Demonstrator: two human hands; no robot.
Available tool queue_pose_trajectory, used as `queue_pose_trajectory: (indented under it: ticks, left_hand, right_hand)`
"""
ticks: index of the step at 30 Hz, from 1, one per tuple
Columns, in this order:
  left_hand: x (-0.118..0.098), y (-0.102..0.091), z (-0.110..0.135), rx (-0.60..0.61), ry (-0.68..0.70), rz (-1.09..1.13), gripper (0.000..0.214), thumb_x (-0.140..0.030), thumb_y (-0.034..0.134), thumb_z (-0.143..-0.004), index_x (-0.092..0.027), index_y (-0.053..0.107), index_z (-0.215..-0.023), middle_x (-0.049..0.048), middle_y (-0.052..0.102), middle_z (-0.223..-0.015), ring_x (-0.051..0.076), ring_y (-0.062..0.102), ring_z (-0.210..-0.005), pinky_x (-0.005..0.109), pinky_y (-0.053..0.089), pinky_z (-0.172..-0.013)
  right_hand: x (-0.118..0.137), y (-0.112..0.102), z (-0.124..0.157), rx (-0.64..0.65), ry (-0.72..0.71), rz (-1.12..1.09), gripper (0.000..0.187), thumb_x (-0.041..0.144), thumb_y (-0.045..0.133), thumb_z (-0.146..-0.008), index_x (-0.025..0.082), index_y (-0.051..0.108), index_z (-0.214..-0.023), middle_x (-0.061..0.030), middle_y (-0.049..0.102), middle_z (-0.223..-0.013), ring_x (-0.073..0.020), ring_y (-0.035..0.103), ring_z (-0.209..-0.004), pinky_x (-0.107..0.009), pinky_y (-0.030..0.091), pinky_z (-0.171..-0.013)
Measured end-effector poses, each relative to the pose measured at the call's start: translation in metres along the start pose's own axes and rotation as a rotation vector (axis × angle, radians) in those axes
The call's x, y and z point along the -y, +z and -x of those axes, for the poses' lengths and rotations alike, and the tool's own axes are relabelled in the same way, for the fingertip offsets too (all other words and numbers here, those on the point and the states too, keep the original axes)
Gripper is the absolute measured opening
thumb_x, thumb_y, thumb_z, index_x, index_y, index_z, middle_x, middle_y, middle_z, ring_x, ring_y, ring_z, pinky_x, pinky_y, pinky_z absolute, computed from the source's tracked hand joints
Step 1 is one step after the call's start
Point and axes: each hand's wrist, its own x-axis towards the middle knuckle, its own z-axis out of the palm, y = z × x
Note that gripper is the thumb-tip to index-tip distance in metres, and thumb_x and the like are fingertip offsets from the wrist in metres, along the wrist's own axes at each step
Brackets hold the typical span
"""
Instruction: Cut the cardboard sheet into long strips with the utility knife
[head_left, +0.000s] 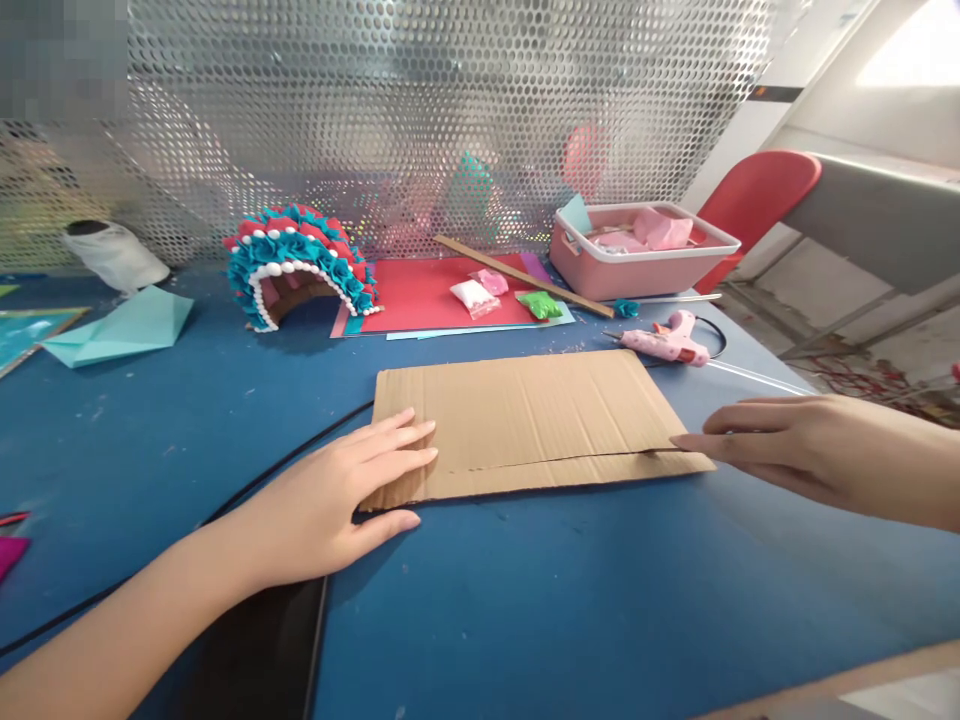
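Note:
A brown corrugated cardboard sheet (pixel 517 410) lies flat on the blue table, with a thin dark slit running along its near side. My left hand (pixel 352 490) is spread over the sheet's left end. Its fingers lie on top, and the thumb is stretched past the near edge. At the right edge, my right hand (pixel 795 445) has its fingers pressed together, the index fingertip touching the cardboard where the slit ends. Whatever those fingers pinch there is hidden. Beyond the right corner lies a pink glue gun (pixel 671 340).
Behind the cardboard are red paper sheets (pixel 405 290), small clay packets (pixel 538 304), a wooden strip (pixel 517 270) and a pink basin (pixel 637 270). A blue-red decorated arch (pixel 300 255) stands back left. A black cable (pixel 292 455) and a dark flat object (pixel 277 650) lie near my left arm.

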Motion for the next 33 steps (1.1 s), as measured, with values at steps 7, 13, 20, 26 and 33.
queue_pose_trajectory:
  ticks: [7, 13, 20, 26, 33]
  left_hand:
    - [-0.030, 0.000, 0.043, -0.158, -0.414, -0.408, 0.046, -0.046, 0.050, -0.083, -0.016, 0.059, -0.117, 0.0164, 0.059, -0.114, 0.035, 0.058, -0.096, 0.049, 0.054, -0.073]
    - [-0.057, 0.007, 0.065, -0.086, -0.459, -0.448, 0.039, -0.025, 0.041, -0.081, -0.012, 0.056, -0.114, 0.0167, 0.059, -0.109, 0.034, 0.056, -0.097, 0.041, 0.051, -0.063]
    - [-0.055, 0.005, 0.049, -0.103, -0.543, -0.544, 0.023, -0.021, 0.042, -0.079, -0.012, 0.057, -0.093, 0.0148, 0.055, -0.092, 0.029, 0.054, -0.078, 0.038, 0.048, -0.055]
    - [-0.055, 0.008, 0.051, -0.119, -0.496, -0.615, 0.019, -0.019, 0.044, -0.078, -0.013, 0.055, -0.092, 0.0169, 0.053, -0.107, 0.027, 0.054, -0.075, 0.035, 0.048, -0.052]
    - [-0.058, 0.013, 0.050, -0.195, -0.516, -0.595, 0.018, -0.016, 0.044, -0.077, -0.012, 0.056, -0.089, 0.0183, 0.055, -0.106, 0.029, 0.057, -0.081, 0.031, 0.045, -0.046]
  right_hand:
    - [0.014, -0.002, -0.017, 0.056, -0.016, -0.265, 0.040, 0.019, 0.041, -0.095, 0.035, 0.055, -0.130, -0.0046, 0.065, -0.109, -0.0150, 0.063, -0.090, -0.029, 0.048, -0.074]
    - [0.030, 0.001, -0.045, 0.087, -0.114, -0.315, 0.043, 0.013, 0.036, -0.096, 0.030, 0.054, -0.131, -0.0061, 0.065, -0.106, -0.0136, 0.062, -0.090, -0.026, 0.045, -0.075]
    - [0.061, -0.001, -0.091, 0.035, -0.318, -0.300, 0.039, 0.018, 0.033, -0.098, 0.022, 0.055, -0.129, -0.0073, 0.065, -0.096, -0.0131, 0.062, -0.083, -0.025, 0.047, -0.073]
    - [0.100, -0.008, -0.137, 0.039, -0.315, -0.210, 0.038, 0.021, 0.035, -0.097, 0.024, 0.056, -0.129, -0.0064, 0.065, -0.090, -0.0146, 0.063, -0.078, -0.025, 0.046, -0.065]
    - [0.140, -0.010, -0.185, 0.254, -0.417, -0.119, 0.037, 0.022, 0.039, -0.095, 0.019, 0.054, -0.129, -0.0072, 0.064, -0.086, -0.0175, 0.061, -0.075, -0.027, 0.040, -0.057]
